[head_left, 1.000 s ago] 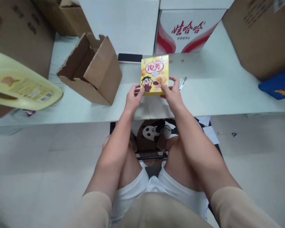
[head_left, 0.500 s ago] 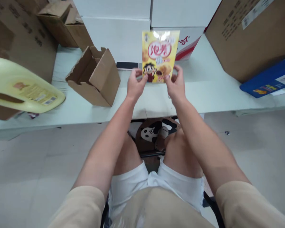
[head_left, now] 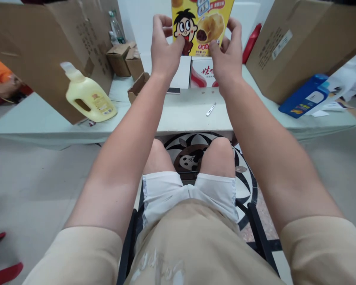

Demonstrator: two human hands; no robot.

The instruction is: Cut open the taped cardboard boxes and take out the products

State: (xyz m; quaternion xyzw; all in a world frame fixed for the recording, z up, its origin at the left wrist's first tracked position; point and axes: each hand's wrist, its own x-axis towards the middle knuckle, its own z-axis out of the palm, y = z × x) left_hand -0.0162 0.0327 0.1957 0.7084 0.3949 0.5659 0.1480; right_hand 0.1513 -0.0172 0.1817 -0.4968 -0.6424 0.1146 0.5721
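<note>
Two tan sleeves (head_left: 80,253) are nearest, and from them two bare forearms (head_left: 114,162) stretch forward, angling inward above a pair of white shorts (head_left: 163,188). One left hand (head_left: 166,49) and one right hand (head_left: 229,55) are raised at about the same height, wrists bent up. Both grasp a single yellow box (head_left: 209,29), each thumb pressed on its front near a lower corner, the other fingers curled around its sides. The box lies between the two palms, held up in the air clear of the worktop (head_left: 190,118), its top out of view.

On the worktop lie one small knife (head_left: 211,109), one pale yellow jug (head_left: 90,99) toward the left and one blue jug (head_left: 305,97) toward the right. Farther back are one open carton (head_left: 138,87), partly behind the left forearm, one red-lettered carton (head_left: 202,75), and two large brown cartons (head_left: 293,47), one on either side.
</note>
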